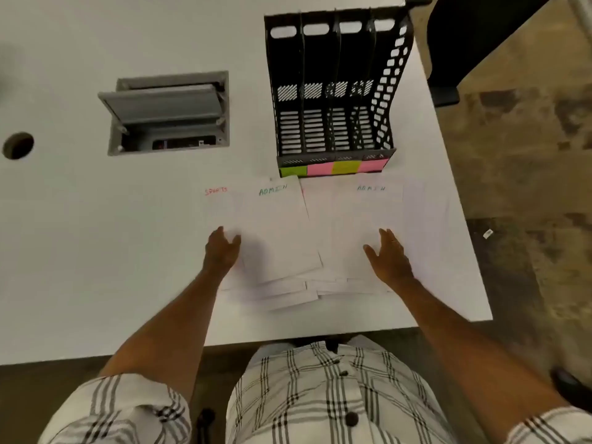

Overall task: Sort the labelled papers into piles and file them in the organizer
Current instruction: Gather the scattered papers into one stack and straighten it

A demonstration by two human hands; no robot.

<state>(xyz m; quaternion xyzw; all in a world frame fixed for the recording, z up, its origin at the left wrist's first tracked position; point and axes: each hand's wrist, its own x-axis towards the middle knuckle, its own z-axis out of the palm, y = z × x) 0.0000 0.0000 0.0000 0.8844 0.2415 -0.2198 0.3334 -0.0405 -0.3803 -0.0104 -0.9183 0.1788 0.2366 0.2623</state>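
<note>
A person in a white plaid short-sleeved shirt (326, 395) is standing at the near edge of a white desk (96, 251), both bare forearms reaching forward over it. The left hand (221, 251) is lying with fingers loosely spread and released on the left part of a loose spread of white papers (288, 283), gripping nothing that can be seen. The right hand (389, 257) is resting open and flat, palm down, on the right part of the same spread, fingers splayed and likewise holding nothing. The sheets are overlapping one another untidily between and beneath the two hands, several lower edges fanning out toward the person. Farther up, a sheet headed SPORTS (216, 191) in red is showing at the left, a sheet headed ADMIN (273, 189) in green is lying over it just to the right, tilted slightly, and another ADMIN sheet (371, 188) is lying on the right side. Just beyond the papers, the black mesh organizer (333, 91) is standing with four slots, its front lip carrying green, pink, yellow-green and pink sticky labels (333, 167); what they say cannot be read. To its left, a grey cable hatch (166, 113) is sitting open in the desk, and a round hole (17, 145) is showing near the far left edge.
</note>
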